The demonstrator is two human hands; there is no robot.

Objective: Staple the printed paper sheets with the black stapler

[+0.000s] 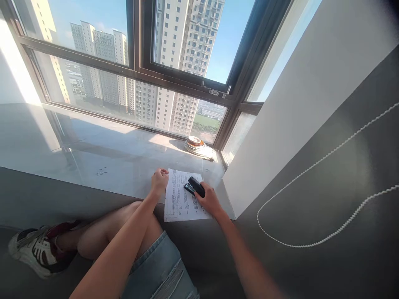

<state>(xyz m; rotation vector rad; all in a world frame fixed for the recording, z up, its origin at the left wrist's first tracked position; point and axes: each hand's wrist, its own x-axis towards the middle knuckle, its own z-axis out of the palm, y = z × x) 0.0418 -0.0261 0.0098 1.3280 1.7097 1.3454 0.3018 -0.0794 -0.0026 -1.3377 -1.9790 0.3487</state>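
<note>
With the right hand (209, 198) wrapped around the black stapler (197, 186) over the printed paper (180, 204) on the windowsill (131, 158), and the left hand (159, 182) curled at its left edge, grip unclear, best keep the pages flat.

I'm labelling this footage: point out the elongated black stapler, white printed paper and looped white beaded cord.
Elongated black stapler (196, 186), head view, on its upper arm.
White printed paper (178, 198), head view, on its printed face.
Looped white beaded cord (299, 246), head view, on its lower bend.
</note>
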